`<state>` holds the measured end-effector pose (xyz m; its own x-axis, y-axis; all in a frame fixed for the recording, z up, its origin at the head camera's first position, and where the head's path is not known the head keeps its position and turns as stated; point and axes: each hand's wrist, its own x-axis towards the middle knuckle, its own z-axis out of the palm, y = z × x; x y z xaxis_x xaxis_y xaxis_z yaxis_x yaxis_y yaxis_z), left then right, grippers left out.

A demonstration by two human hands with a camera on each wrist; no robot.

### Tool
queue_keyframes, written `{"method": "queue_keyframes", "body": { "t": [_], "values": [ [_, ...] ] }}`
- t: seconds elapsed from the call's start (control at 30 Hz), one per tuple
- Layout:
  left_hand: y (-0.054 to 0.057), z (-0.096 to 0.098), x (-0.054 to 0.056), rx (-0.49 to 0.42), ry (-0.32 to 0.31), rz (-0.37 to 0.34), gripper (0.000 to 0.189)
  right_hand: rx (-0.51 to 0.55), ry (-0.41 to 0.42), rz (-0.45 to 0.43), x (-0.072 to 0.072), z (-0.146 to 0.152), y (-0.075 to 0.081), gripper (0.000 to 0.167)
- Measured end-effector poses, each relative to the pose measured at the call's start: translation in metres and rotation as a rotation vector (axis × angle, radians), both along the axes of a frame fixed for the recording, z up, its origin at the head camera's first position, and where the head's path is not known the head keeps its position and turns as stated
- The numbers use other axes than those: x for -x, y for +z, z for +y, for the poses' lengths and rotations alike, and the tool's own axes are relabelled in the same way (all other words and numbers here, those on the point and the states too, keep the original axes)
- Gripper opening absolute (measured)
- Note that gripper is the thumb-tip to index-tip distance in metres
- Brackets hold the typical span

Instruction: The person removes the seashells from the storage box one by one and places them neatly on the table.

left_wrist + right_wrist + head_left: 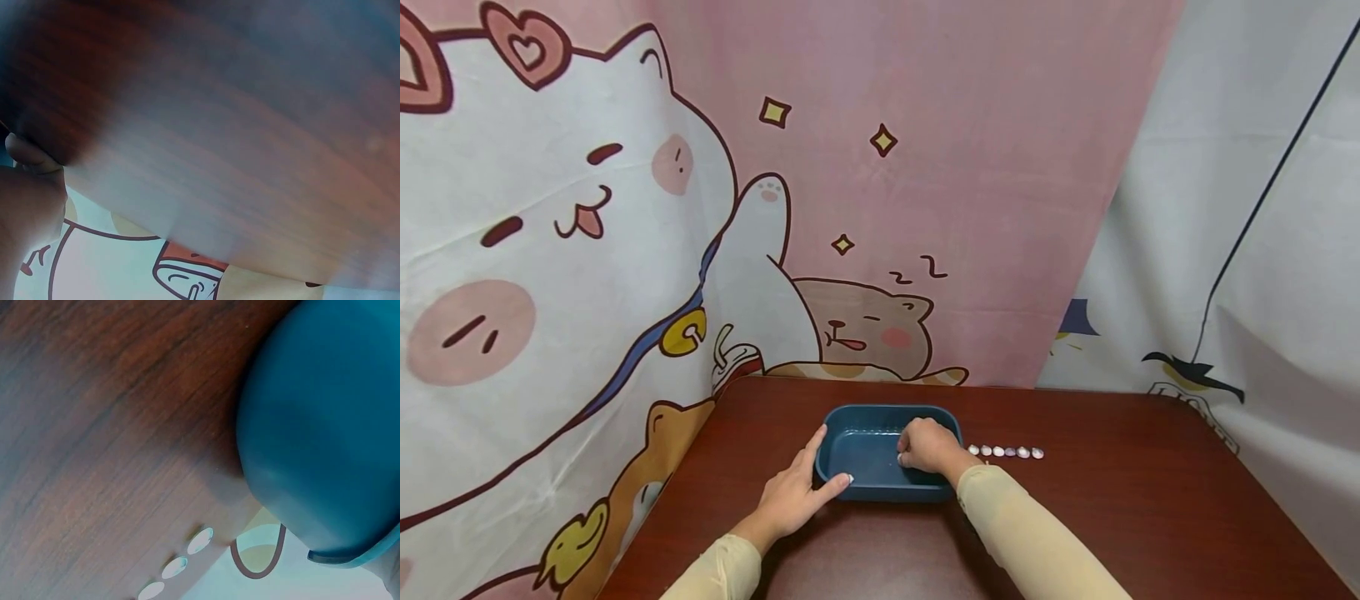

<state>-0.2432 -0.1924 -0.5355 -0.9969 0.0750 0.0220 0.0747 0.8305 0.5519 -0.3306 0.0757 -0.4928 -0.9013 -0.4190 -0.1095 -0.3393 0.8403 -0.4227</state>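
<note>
Key relation: row of small oval pieces (998, 452) vs. right hand (928, 446). Clock taken from the head view, 12 at the backdrop (1000, 175). The row lies at 3 o'clock from the right fingers, outside the blue-green baking dish (895, 494), with the dish's right wall between. Its long axis runs 9 to 3, same as the dish's. Six pieces visible, whitish to purplish; the nearest one is just beside the wall. Right hand clearly nearer; left hand (790, 497) is across at the dish's 8 o'clock.

Right hand is inside the dish, in its 3 o'clock half, fingers curled in together. White spot at the tips could be a nail or a piece, so cannot tell whether anything is pinched. Left fingers and thumb spread apart, lying along the dish's left end and near corner, not wrapped round it.

Surface: reddish-brown wood-grain table (1120, 508), flat, slightly shiny. Tabletop runs on past the row toward 3 o'clock and toward 6 below the dish. Printed backdrop behind, at 12.
</note>
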Motion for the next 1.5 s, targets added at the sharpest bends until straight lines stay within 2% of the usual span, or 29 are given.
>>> {"method": "queue_keyframes", "body": {
  "t": [0.4, 0.67, 0.83, 0.97, 1.07, 1.2, 1.37, 1.5],
  "values": [
    [-0.001, 0.000, 0.001, 0.006, -0.003, 0.006, 0.095, -0.078, 0.028, 0.023, 0.004, -0.001, 0.001, 0.013],
    [0.000, 0.000, 0.001, 0.010, 0.001, -0.001, 0.095, -0.131, 0.082, 0.071, -0.002, -0.002, 0.010, 0.010],
    [0.001, -0.001, -0.002, 0.003, 0.002, -0.007, 0.095, -0.087, 0.126, 0.130, -0.006, 0.001, 0.008, 0.008],
    [0.001, 0.001, -0.002, 0.012, 0.002, -0.005, 0.094, 0.020, 0.145, 0.180, -0.003, 0.013, 0.011, 0.015],
    [0.000, 0.002, -0.001, 0.021, -0.002, -0.003, 0.094, 0.129, 0.117, 0.204, 0.002, 0.031, 0.016, 0.019],
    [0.000, 0.002, 0.000, 0.019, -0.007, -0.002, 0.095, 0.212, 0.031, 0.233, 0.010, 0.071, 0.023, 0.022],
    [0.001, 0.002, 0.000, 0.009, -0.008, 0.000, 0.095, 0.231, -0.080, 0.261, 0.022, 0.146, 0.023, 0.022],
    [0.000, 0.000, 0.000, 0.013, -0.008, -0.001, 0.094, 0.213, -0.171, 0.232, 0.024, 0.205, 0.017, 0.025]
  ]
}}
